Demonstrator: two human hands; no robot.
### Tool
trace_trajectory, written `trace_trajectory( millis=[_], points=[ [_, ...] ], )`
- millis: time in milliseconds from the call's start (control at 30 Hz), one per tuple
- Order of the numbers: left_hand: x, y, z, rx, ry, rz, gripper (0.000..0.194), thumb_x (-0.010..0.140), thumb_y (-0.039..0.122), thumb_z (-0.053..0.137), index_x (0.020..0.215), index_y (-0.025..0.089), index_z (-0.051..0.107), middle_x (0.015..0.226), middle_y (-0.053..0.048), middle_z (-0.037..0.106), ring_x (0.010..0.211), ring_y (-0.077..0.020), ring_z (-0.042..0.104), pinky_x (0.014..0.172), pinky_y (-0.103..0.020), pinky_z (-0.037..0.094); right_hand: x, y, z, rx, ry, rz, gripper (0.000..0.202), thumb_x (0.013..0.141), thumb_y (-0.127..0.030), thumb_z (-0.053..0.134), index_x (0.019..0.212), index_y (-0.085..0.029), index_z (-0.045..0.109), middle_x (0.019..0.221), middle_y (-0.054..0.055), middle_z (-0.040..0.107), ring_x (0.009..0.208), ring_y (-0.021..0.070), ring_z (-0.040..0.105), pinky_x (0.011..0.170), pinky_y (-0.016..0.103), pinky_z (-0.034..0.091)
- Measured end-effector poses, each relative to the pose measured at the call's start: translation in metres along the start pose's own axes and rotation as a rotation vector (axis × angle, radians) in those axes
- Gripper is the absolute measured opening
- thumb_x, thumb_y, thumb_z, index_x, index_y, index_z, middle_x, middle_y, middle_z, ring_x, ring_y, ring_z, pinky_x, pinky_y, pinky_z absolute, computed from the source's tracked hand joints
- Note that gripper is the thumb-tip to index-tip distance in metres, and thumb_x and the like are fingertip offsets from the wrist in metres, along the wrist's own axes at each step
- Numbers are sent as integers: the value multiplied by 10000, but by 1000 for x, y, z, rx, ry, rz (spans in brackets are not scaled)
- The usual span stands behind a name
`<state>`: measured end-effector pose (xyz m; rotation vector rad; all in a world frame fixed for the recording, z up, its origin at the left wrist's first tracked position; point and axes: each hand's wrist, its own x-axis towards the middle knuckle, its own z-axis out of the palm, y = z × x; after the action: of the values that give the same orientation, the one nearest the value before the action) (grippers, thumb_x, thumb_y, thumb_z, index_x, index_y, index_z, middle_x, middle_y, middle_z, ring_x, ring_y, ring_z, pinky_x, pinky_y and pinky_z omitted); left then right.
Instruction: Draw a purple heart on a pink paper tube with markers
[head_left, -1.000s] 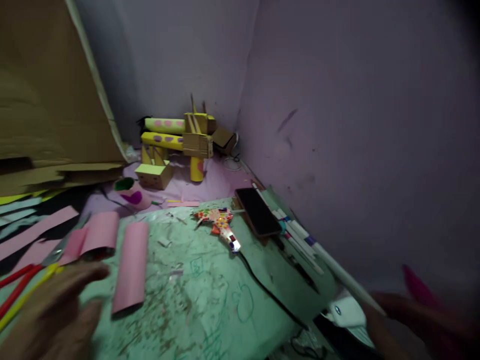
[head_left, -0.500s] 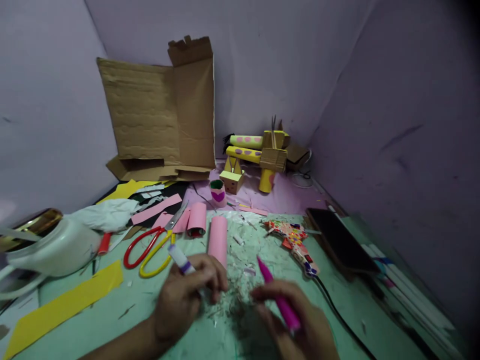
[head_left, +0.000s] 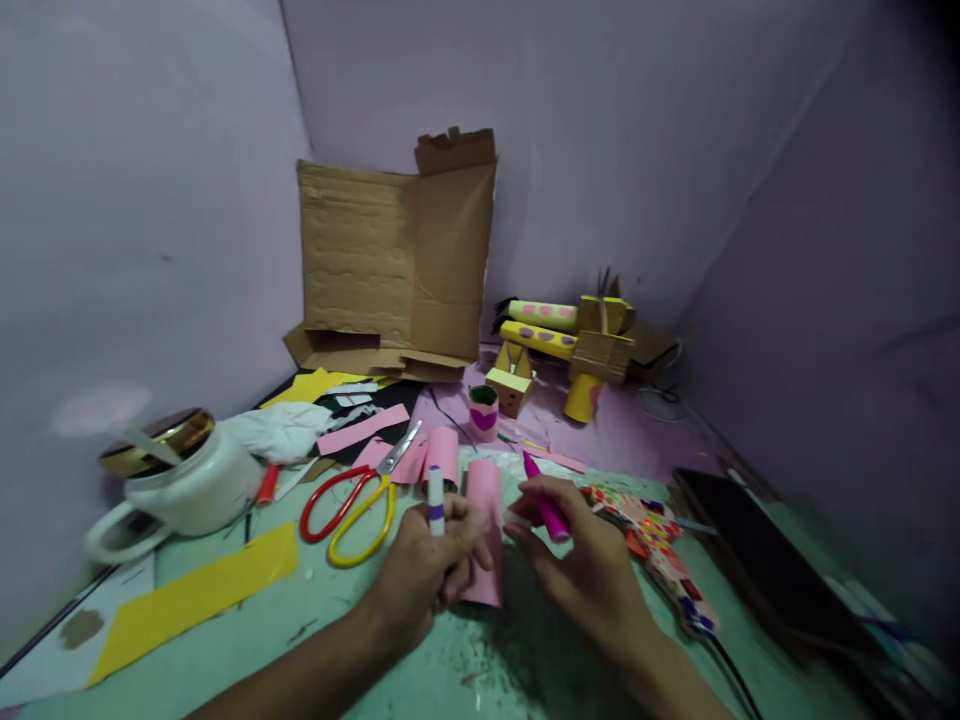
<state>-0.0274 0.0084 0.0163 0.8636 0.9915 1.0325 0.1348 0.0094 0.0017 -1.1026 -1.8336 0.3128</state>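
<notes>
My left hand (head_left: 439, 560) is closed around a white marker with a purple band (head_left: 436, 495), which points up from the fist. Its fingers touch or overlap a pink paper-covered tube (head_left: 484, 500) lying on the table. My right hand (head_left: 574, 550) holds a magenta marker (head_left: 546, 500) between fingers and palm, tip pointing up and left. Something small and pale shows at its fingertips, too blurred to name. Left of my hands lie scissors (head_left: 360, 515) with one red and one yellow handle. Behind them is a shorter pink tube (head_left: 442, 452).
A white teapot-like pot (head_left: 195, 490) and a yellow paper strip (head_left: 202, 590) are at left. A colourfully patterned glue gun (head_left: 660, 550) and a dark phone (head_left: 765, 560) lie at right. Folded cardboard (head_left: 397, 260) and a yellow spotted cardboard figure (head_left: 600, 345) stand behind.
The view has swung left, so the scene sits further right. My left hand has come beside the pink tube, its marker now upright. My right hand has moved forward with the magenta marker.
</notes>
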Motion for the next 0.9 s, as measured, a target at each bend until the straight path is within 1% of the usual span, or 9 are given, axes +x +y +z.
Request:
trace_trajectory(
  millis=[67,133,200,267,400,467,533,600,900],
  points=[
    [-3,1,2,-21,-23,-11,375,611,426,777,772,139,597,442,54,528,301,-24,315,324,-153,216,-3,-10,2,78,23,-96,258,809,-118,551,1041,-228,523,815,9,693,691,148,692,631,219,546],
    [-6,4,3,-4,-19,-49,389,535,382,825,730,128,605,496,28,563,385,-61,455,382,-169,348,-6,-17,8,100,59,-140,235,807,-120,571,1009,-238,546,809,4,702,684,146,703,629,207,562],
    [-8,6,4,4,-9,-85,392,488,356,841,704,119,615,567,-16,615,492,-122,565,474,-228,458,-9,-20,12,105,108,-125,196,811,-149,605,977,-247,567,783,-7,708,648,144,705,600,195,566],
    [-8,6,3,-1,1,-75,387,484,355,838,700,117,622,573,-23,623,511,-131,569,513,-256,482,-11,-18,13,136,109,-83,192,804,-181,650,967,-256,582,772,-18,713,633,142,704,582,187,564],
    [-2,5,-1,-38,34,-25,346,530,380,811,657,123,616,419,45,504,371,-50,388,381,-176,315,-12,-12,5,301,9,43,231,816,-213,665,1034,-274,618,889,6,738,780,160,712,683,212,563],
    [4,7,-5,-107,81,-28,346,534,390,806,651,136,602,345,92,399,319,-28,282,336,-157,181,-10,-9,-1,463,108,204,189,878,-293,602,1064,-275,630,872,20,743,769,155,696,687,231,551],
    [9,8,-8,-176,107,-30,365,501,375,827,654,138,594,365,95,411,322,-17,264,335,-149,155,-6,-7,-5,676,242,366,229,900,-412,558,1027,-250,657,723,19,717,626,138,645,585,232,521],
    [12,9,-9,-201,95,-35,379,480,364,843,651,129,600,383,88,431,328,-10,264,334,-141,151,-4,-4,-7,815,279,463,315,861,-494,586,950,-211,693,576,2,640,512,118,558,497,222,457],
    [5,5,-3,-140,61,-53,413,510,433,842,675,135,607,357,87,411,320,-16,272,328,-139,164,-11,-8,1,756,137,474,259,806,-436,663,871,-189,706,555,-8,592,525,130,537,535,248,419]
  ],
)
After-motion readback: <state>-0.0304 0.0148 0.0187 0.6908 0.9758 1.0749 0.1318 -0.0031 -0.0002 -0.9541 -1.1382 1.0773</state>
